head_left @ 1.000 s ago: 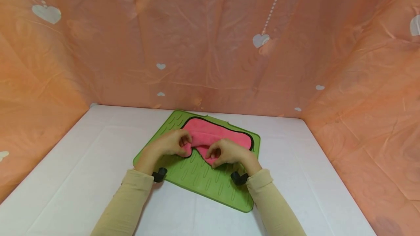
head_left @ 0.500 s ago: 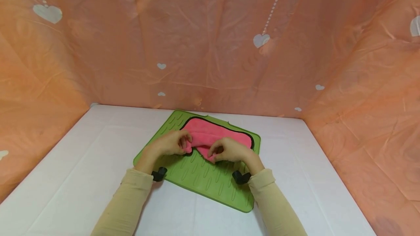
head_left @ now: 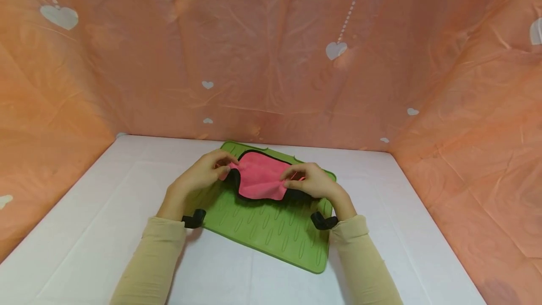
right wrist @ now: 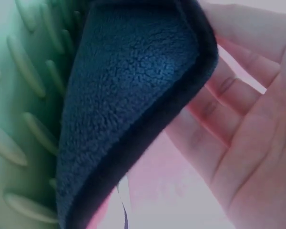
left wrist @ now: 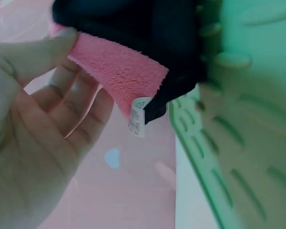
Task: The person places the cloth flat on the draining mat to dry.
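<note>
A pink plush cloth (head_left: pixel 260 173) with a black border is partly raised over a green mat (head_left: pixel 262 229) that has oblong ridges. My left hand (head_left: pixel 203 168) pinches the cloth's left end between thumb and fingers. In the left wrist view a small white label (left wrist: pixel 137 117) sticks out from the pink pile beside the dark side. My right hand (head_left: pixel 313 180) grips the right part of the cloth; the right wrist view shows the thumb at its edge, fingers behind, and a dark fleecy underside (right wrist: pixel 128 71). The cloth's far edge lies near the mat's back.
The mat lies askew on a white-covered table (head_left: pixel 106 229). Orange sheeting (head_left: pixel 271 69) with pale hearts hangs behind and on both sides. A black wrist camera (head_left: pixel 194 219) sits at the left wrist and another black wrist camera (head_left: pixel 323 220) at the right.
Both hands have moved apart and upward, away from the cloth's gathered near edge. The cloth's ends are now lifted, its middle drapes forward, and its dark underside shows.
</note>
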`<state>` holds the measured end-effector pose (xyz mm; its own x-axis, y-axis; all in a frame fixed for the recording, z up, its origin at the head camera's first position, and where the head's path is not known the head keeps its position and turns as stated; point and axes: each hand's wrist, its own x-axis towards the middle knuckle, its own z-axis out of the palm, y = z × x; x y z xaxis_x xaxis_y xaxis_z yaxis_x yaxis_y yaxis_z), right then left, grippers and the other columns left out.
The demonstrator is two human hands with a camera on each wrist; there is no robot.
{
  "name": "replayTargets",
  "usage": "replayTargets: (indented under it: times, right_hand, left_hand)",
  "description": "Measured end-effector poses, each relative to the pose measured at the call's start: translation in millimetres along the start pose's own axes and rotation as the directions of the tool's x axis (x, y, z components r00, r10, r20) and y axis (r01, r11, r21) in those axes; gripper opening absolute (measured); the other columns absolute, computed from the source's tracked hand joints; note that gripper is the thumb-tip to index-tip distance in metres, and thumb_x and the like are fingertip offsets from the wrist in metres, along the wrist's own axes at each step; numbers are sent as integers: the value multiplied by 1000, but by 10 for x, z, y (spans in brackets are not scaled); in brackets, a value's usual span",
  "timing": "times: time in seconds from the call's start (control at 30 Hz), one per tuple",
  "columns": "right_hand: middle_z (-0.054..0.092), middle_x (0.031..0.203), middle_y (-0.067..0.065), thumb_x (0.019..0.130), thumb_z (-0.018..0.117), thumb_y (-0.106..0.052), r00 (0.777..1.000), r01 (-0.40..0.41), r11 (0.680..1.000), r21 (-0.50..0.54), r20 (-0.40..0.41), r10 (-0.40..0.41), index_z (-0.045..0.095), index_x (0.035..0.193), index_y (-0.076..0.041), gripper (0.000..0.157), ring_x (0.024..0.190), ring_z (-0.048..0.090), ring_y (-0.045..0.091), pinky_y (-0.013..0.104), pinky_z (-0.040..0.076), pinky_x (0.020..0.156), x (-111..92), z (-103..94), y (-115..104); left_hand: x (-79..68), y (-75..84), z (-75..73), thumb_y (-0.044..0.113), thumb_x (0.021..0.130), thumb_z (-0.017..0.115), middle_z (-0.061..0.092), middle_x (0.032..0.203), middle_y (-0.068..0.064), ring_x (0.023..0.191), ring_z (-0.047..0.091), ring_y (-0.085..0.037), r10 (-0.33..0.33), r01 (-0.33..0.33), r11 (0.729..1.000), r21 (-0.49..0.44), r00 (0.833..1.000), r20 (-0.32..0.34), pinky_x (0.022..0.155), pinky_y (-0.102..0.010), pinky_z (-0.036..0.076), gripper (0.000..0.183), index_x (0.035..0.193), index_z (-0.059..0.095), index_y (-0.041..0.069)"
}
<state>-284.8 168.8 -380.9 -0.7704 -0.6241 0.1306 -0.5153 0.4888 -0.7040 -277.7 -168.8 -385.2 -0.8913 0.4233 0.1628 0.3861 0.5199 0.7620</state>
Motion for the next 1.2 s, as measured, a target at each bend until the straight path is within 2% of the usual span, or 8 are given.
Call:
replayTargets:
  times: [0.07, 0.17, 0.3, 0.47, 0.77, 0.9, 1.03, 1.2]
  right_hand:
    - [77, 100, -2, 97, 76, -19, 1000, -20, 1000, 9, -11, 20, 79, 110, -12, 15, 93, 70, 16, 38, 57, 86, -19, -44, 11]
    - [77, 103, -2, 97, 76, -18, 998, -53, 998, 42, 22, 52, 78, 112, -12, 17, 97, 71, 17, 39, 56, 88, -54, -113, 22]
    - [77, 103, -2, 96, 76, -15, 988, -91, 994, 62, 134, 82, 78, 113, -10, 18, 95, 71, 16, 36, 56, 86, -78, -167, 56]
    - [76, 92, -1, 93, 78, -11, 968, -75, 997, 16, 241, 69, 78, 110, -5, 19, 85, 69, 10, 28, 55, 76, -31, -124, 127]
    - [76, 95, -5, 90, 79, -9, 977, -65, 993, -95, 199, 83, 80, 108, -9, 18, 85, 67, 7, 26, 55, 71, 39, -48, 72]
    - [75, 99, -3, 90, 80, -10, 994, -23, 994, -108, 105, 34, 78, 110, -8, 20, 87, 67, 9, 28, 55, 75, -31, -24, -18]
    - [74, 100, 1, 92, 78, -9, 998, 67, 991, -113, 5, -66, 77, 110, -5, 19, 86, 67, 11, 30, 57, 74, -145, 37, -119]
    - [72, 98, -1, 94, 77, -8, 983, 182, 973, -141, 15, -181, 76, 107, -6, 13, 84, 63, 7, 25, 56, 70, -259, 165, -219]
  left_hand:
    - [-18, 2, -44, -2, 104, 57, 65, 119, -14, 88, 67, -25, 5, -5, 1000, 6, 1000, -23, 79, -42, 57, 23, 122, 70, 4]
    - [-56, 2, -110, -2, 103, 58, 66, 116, -15, 89, 67, -26, 0, 1, 1000, -6, 1000, 6, 81, -47, 57, 23, 121, 71, 3]
    - [-73, -25, -151, -1, 101, 61, 70, 100, -12, 82, 63, -22, -21, 24, 999, -24, 990, 142, 78, -46, 55, 23, 119, 74, 3]
    - [-34, -82, -92, 2, 98, 67, 75, 102, -8, 85, 64, -17, -46, 52, 999, -15, 960, 277, 78, -36, 56, 18, 113, 77, 2]
    - [-2, -52, -36, -2, 91, 74, 77, 104, -5, 88, 67, -14, -104, 93, 994, 50, 948, 300, 76, -29, 57, 17, 105, 83, 5]
    - [-50, -42, -59, 2, 92, 76, 77, 104, -5, 91, 69, -16, -75, 64, 997, 53, 967, 242, 78, -30, 57, 18, 109, 80, 3]
    - [-93, -54, -70, 8, 96, 73, 73, 100, -5, 89, 67, -18, -28, 20, 996, 91, 996, 84, 76, -32, 55, 18, 112, 75, 1]
    - [-142, -87, -73, 8, 99, 68, 67, 104, -10, 87, 61, -22, 20, -4, 980, 201, 997, -77, 74, -36, 53, 17, 112, 71, -2]
